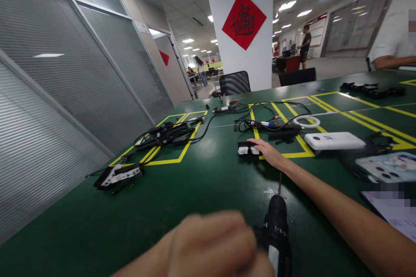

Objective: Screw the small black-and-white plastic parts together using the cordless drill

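My right hand (266,152) reaches across the green table (201,190), its fingers over the right end of a small black-and-white block (247,149). The hand looks closed on that block, which rests on the table. In the near foreground my left hand (214,242) is large and blurred, with curled fingers. Whatever it may hold is hidden. Just right of it is a black power drill (277,225), its thin bit pointing away from me toward my right forearm. The drill's grip is out of sight.
Tangled black cables (165,134) and an open black case (118,175) lie to the left. Behind my right hand are pen-like tools (269,125) and a white ring (306,121). A white box (334,140) sits at right. Another person's arm (394,61) rests at the far right edge.
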Tool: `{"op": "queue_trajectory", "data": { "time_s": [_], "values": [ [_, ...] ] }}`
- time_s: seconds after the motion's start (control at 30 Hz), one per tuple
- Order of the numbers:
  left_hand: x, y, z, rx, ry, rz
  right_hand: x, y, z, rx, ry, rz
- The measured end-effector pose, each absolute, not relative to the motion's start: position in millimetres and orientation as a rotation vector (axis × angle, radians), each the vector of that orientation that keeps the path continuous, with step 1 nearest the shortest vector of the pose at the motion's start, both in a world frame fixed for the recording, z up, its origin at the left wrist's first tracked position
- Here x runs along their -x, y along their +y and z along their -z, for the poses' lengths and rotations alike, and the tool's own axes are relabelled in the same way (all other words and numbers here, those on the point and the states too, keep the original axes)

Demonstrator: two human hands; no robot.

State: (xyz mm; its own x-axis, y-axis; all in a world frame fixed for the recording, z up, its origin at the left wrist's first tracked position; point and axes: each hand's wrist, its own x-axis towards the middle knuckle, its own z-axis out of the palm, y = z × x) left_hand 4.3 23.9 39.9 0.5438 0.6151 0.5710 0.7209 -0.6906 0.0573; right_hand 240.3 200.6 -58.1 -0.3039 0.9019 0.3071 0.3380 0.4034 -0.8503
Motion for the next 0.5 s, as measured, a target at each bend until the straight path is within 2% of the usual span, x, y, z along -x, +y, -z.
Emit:
{"op": "queue_trajectory", "data": {
  "time_s": [0.1, 0.27, 0.37, 0.5],
  "values": [
    [-27, 84, -47, 2.743, -0.848, 0.548, -241, 202, 59, 1.025, -1.853, -0.84],
    [-60, 161, -6, 2.707, -0.844, 0.53, -241, 206, 64, 0.945, -1.88, -0.805],
    [-65, 174, 22, 2.708, -0.823, 0.54, -243, 208, 67, 0.934, -1.888, -0.81],
    [-60, 180, 36, 2.724, -0.787, 0.6, -242, 209, 67, 0.94, -1.901, -0.804]
  ]
}}
